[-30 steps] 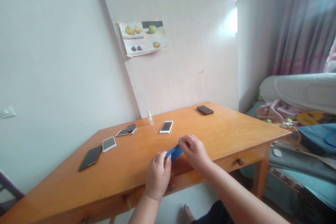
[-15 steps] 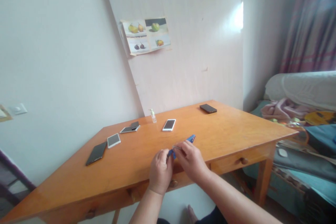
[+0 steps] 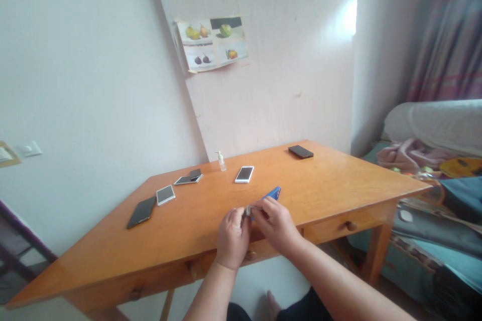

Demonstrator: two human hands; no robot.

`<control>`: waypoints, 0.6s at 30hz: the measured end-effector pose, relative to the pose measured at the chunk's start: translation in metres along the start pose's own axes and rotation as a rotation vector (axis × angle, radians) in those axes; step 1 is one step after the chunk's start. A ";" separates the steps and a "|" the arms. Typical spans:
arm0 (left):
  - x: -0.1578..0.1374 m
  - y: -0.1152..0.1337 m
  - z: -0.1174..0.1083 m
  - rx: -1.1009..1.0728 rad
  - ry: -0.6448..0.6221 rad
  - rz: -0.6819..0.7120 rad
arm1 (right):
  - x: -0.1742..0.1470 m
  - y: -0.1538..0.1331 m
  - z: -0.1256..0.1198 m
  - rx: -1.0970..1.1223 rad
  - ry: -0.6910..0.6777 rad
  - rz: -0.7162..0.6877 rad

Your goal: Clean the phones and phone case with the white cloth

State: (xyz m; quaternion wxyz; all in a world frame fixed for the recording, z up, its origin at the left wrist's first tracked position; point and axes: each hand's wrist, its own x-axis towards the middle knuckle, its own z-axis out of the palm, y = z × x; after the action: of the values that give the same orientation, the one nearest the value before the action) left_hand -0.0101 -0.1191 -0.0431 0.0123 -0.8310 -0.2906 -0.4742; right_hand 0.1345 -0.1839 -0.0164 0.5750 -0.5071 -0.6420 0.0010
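Observation:
Close together over the front edge of the wooden table [image 3: 211, 220], both my hands are closed around a narrow blue object [image 3: 273, 192]. Its far end sticks out beyond the fingers of my right hand [image 3: 276, 223]; its exact kind is hard to make out. My left hand [image 3: 232, 238] pinches the near end, its thumb and fingers curled. Between the fingertips of both hands shows a small pale piece [image 3: 248, 210], mostly covered. The middle of the blue object is hidden by my right hand.
A white phone [image 3: 244, 174] lies beyond my hands, near a clear pump bottle [image 3: 221, 162]. A black phone [image 3: 300, 151] lies at the back right. On the left are a large black device [image 3: 141, 212], a white-framed device [image 3: 165, 194] and overlapping devices [image 3: 188, 179].
My view has tilted and shifted slightly. The pale piece at my fingertips shows more now, and less blue shows beside my left fingers. Both hands stay closed together.

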 end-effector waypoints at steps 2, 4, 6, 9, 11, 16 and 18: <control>0.001 0.001 0.000 0.012 0.003 0.002 | 0.004 0.006 -0.004 -0.043 0.093 0.072; 0.002 0.001 0.000 0.015 -0.003 -0.005 | 0.007 0.008 -0.005 -0.072 0.132 0.101; 0.001 0.001 0.000 0.011 -0.005 -0.012 | 0.005 0.005 -0.004 -0.068 0.075 0.071; 0.001 0.001 -0.001 0.008 -0.014 -0.011 | 0.002 -0.002 -0.001 -0.038 -0.040 0.010; 0.001 0.001 -0.001 0.009 -0.014 -0.009 | 0.004 0.001 -0.003 -0.031 -0.018 0.029; 0.003 0.002 -0.001 0.005 0.002 -0.012 | 0.013 0.012 -0.010 -0.110 0.102 0.115; 0.002 0.001 -0.001 -0.001 0.001 -0.017 | 0.010 0.007 -0.006 -0.096 0.041 0.069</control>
State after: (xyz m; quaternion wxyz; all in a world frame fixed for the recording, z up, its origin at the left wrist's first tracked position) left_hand -0.0092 -0.1190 -0.0405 0.0081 -0.8283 -0.2976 -0.4747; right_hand 0.1455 -0.1777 -0.0108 0.5626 -0.5560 -0.6115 -0.0205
